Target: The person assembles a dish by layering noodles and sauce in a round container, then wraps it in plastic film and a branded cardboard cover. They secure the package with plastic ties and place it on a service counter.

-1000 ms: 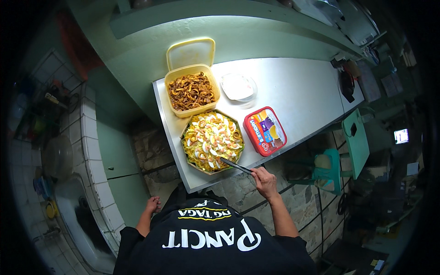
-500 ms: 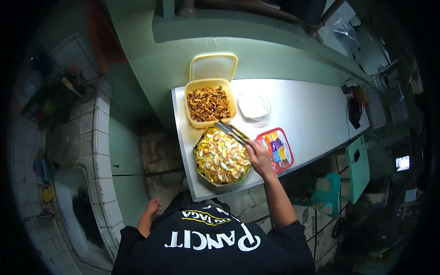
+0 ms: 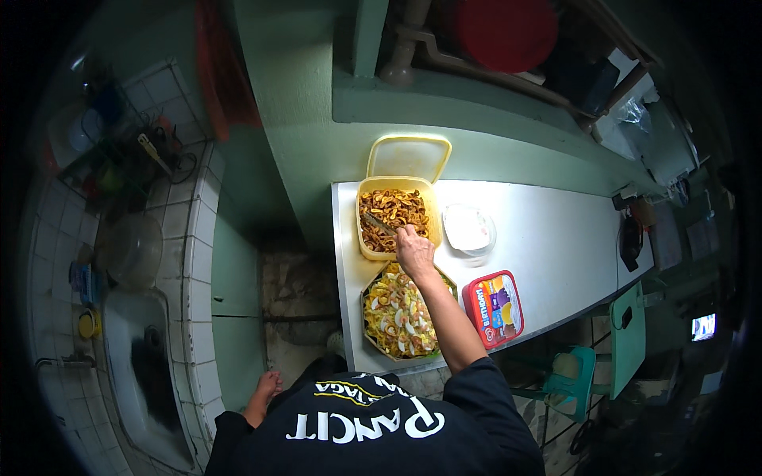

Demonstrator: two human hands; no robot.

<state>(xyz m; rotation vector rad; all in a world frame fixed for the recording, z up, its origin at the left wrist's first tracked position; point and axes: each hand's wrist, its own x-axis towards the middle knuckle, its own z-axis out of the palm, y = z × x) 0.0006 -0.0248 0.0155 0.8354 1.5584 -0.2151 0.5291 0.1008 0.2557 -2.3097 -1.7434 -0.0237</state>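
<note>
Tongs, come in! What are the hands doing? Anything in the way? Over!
Right hand gripping tongs, at brown strips in yellow tub. Left hand low, apparently unoccupied. Lid open, not blocking; right forearm over topped noodles.

Teal stool (image 3: 585, 376) beside green table (image 3: 624, 355)

there are two hands (image 3: 415, 252), one pair of tongs (image 3: 379, 224), three tubs (image 3: 494, 309), one tray (image 3: 363, 313), one white table (image 3: 559, 246), one sink (image 3: 119, 357), one stool (image 3: 583, 377) and one lit screen (image 3: 703, 327).
</note>
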